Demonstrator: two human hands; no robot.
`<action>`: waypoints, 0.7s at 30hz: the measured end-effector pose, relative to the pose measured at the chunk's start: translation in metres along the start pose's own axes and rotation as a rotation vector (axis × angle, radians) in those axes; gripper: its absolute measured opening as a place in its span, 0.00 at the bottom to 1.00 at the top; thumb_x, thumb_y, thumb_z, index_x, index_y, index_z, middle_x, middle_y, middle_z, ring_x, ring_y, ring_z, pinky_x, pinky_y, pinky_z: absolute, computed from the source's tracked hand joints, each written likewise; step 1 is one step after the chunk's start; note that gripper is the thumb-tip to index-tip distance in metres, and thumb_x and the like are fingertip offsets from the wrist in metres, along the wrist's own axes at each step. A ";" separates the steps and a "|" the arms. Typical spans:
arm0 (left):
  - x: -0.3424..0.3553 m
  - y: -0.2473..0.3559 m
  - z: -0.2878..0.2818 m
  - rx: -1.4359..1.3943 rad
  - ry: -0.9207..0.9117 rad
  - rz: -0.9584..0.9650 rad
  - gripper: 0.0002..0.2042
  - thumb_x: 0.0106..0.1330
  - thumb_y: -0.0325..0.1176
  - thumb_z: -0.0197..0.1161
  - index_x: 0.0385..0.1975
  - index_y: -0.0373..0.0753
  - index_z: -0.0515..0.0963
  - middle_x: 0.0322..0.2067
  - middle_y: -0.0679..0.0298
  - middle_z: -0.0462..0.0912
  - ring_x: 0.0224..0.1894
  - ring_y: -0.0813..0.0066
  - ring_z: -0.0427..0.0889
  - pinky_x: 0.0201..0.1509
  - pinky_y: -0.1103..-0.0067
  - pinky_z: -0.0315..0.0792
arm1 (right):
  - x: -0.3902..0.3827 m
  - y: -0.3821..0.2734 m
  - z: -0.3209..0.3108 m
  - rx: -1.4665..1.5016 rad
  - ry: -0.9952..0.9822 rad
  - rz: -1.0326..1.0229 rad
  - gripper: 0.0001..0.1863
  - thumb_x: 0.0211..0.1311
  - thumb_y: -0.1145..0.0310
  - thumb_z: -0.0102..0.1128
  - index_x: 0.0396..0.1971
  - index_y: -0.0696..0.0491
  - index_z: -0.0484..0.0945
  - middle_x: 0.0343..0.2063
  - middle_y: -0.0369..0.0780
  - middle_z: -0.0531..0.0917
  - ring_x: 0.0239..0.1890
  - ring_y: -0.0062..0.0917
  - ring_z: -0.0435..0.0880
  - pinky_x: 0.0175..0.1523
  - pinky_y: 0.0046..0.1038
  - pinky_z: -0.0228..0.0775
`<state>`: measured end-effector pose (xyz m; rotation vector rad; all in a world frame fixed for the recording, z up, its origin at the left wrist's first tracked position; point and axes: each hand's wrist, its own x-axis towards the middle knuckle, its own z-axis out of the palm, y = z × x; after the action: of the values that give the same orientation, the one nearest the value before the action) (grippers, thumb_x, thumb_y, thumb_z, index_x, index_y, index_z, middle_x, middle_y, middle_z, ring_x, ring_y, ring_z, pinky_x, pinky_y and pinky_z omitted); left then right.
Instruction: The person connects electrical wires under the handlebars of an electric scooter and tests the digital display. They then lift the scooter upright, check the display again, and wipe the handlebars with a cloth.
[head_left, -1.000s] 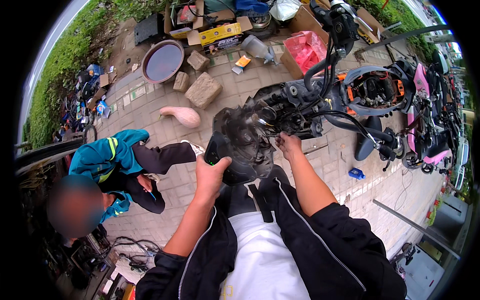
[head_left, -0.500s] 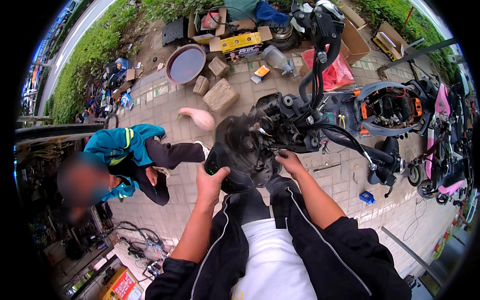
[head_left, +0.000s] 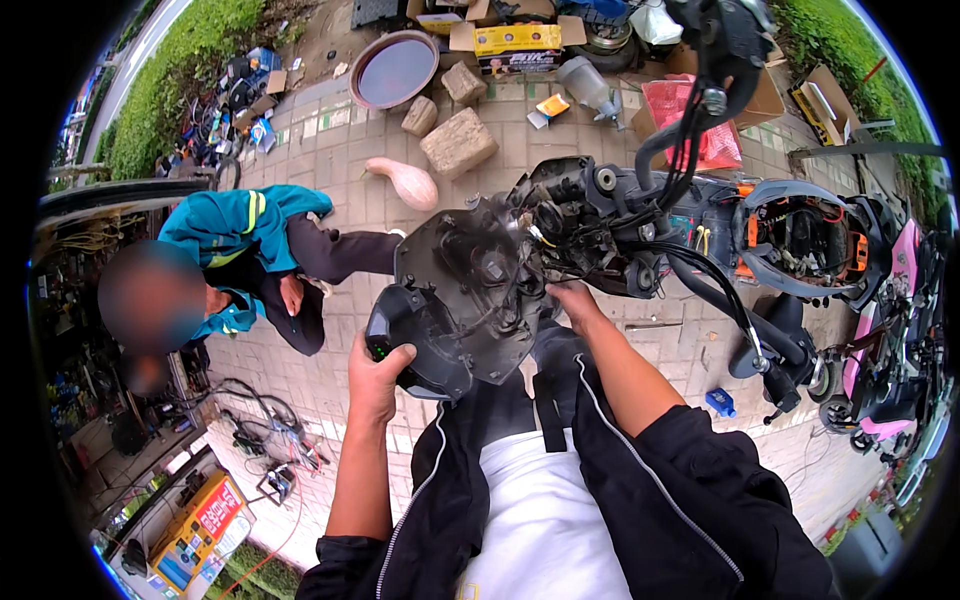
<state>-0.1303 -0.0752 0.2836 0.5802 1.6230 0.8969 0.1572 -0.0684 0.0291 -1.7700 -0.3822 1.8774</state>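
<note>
Panel (head_left: 432, 345), edge gripped by left hand (head_left: 376, 380); open paving (head_left: 322, 395) alongside.

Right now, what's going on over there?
The person's left hand grips a black panel with small green lights, thumb on top. The right hand is at the scooter's exposed front; its fingertips are hard to make out. A co-worker in teal is low at the left, and a gourd lies on the paving.

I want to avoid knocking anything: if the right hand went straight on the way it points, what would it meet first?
The right hand would probably first meet the dark, exposed scooter front just ahead; they may be touching now, but depth is unclear.
</note>
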 end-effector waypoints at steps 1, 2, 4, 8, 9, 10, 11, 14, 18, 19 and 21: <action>-0.001 0.002 -0.001 0.006 0.007 -0.010 0.24 0.46 0.28 0.68 0.45 0.30 0.69 0.37 0.61 0.76 0.37 0.75 0.76 0.44 0.78 0.72 | 0.002 -0.002 0.007 0.137 0.011 0.021 0.17 0.55 0.69 0.61 0.44 0.57 0.76 0.42 0.39 0.81 0.45 0.27 0.78 0.56 0.31 0.62; -0.001 0.004 -0.002 0.005 0.004 -0.017 0.24 0.46 0.27 0.68 0.45 0.30 0.69 0.37 0.61 0.76 0.37 0.75 0.76 0.44 0.78 0.72 | 0.005 -0.004 0.012 0.278 0.018 0.041 0.15 0.56 0.70 0.60 0.44 0.55 0.76 0.42 0.38 0.81 0.46 0.28 0.78 0.59 0.33 0.58; 0.002 0.004 -0.005 0.004 -0.010 -0.038 0.25 0.46 0.27 0.67 0.46 0.30 0.69 0.37 0.61 0.76 0.37 0.75 0.76 0.44 0.78 0.73 | 0.031 0.018 0.007 0.574 -0.062 0.036 0.10 0.53 0.71 0.60 0.37 0.48 0.77 0.37 0.34 0.81 0.45 0.27 0.78 0.57 0.37 0.57; 0.011 0.006 -0.002 0.122 0.045 -0.039 0.27 0.46 0.27 0.67 0.48 0.29 0.68 0.39 0.61 0.76 0.38 0.76 0.75 0.45 0.79 0.72 | 0.075 0.060 0.005 0.606 -0.031 0.074 0.11 0.50 0.67 0.64 0.36 0.45 0.77 0.34 0.31 0.81 0.41 0.24 0.77 0.51 0.33 0.58; 0.014 0.003 -0.005 0.179 0.044 -0.026 0.27 0.46 0.27 0.67 0.48 0.29 0.67 0.39 0.61 0.76 0.39 0.76 0.75 0.45 0.79 0.72 | 0.075 0.057 0.014 0.557 -0.022 0.061 0.11 0.51 0.67 0.64 0.36 0.44 0.77 0.34 0.30 0.81 0.41 0.23 0.76 0.51 0.32 0.58; 0.017 0.000 -0.009 0.236 0.042 -0.012 0.27 0.46 0.27 0.67 0.49 0.29 0.67 0.39 0.61 0.76 0.39 0.76 0.75 0.45 0.80 0.71 | 0.077 0.054 0.022 0.509 -0.012 0.047 0.11 0.51 0.67 0.65 0.36 0.44 0.78 0.34 0.30 0.81 0.40 0.23 0.76 0.51 0.32 0.57; 0.021 0.000 -0.009 0.301 0.023 0.003 0.28 0.47 0.27 0.68 0.49 0.29 0.67 0.39 0.61 0.76 0.39 0.77 0.75 0.46 0.80 0.71 | 0.082 0.054 0.022 0.495 -0.018 0.041 0.11 0.51 0.65 0.66 0.36 0.45 0.78 0.34 0.30 0.81 0.41 0.22 0.76 0.50 0.32 0.59; 0.030 0.003 -0.017 0.291 0.017 -0.018 0.29 0.46 0.27 0.68 0.50 0.29 0.66 0.39 0.62 0.75 0.39 0.77 0.74 0.47 0.80 0.70 | 0.086 0.042 0.046 0.596 -0.060 -0.087 0.11 0.51 0.65 0.66 0.36 0.46 0.79 0.35 0.30 0.81 0.41 0.21 0.76 0.50 0.32 0.60; 0.041 -0.002 -0.032 0.321 -0.015 -0.086 0.29 0.46 0.27 0.68 0.51 0.29 0.66 0.39 0.61 0.75 0.40 0.77 0.74 0.47 0.80 0.70 | 0.091 0.037 0.060 0.989 -0.116 -0.070 0.12 0.55 0.62 0.59 0.38 0.50 0.79 0.34 0.34 0.82 0.39 0.24 0.77 0.49 0.31 0.62; 0.043 -0.002 -0.035 0.323 -0.018 -0.087 0.29 0.47 0.27 0.68 0.50 0.29 0.66 0.40 0.61 0.75 0.40 0.77 0.74 0.47 0.80 0.70 | 0.090 0.035 0.064 1.073 -0.129 -0.042 0.15 0.57 0.59 0.54 0.39 0.52 0.78 0.35 0.36 0.82 0.38 0.26 0.77 0.48 0.33 0.64; 0.049 -0.006 -0.042 0.313 -0.031 -0.102 0.29 0.47 0.28 0.68 0.50 0.28 0.66 0.40 0.61 0.75 0.41 0.77 0.74 0.47 0.80 0.70 | 0.077 0.024 0.070 1.090 -0.211 -0.075 0.17 0.56 0.59 0.53 0.41 0.53 0.78 0.37 0.37 0.81 0.38 0.27 0.77 0.48 0.36 0.65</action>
<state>-0.1819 -0.0510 0.2525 0.7153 1.7616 0.5599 0.0841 -0.0355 -0.0409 -0.8090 0.4438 1.6858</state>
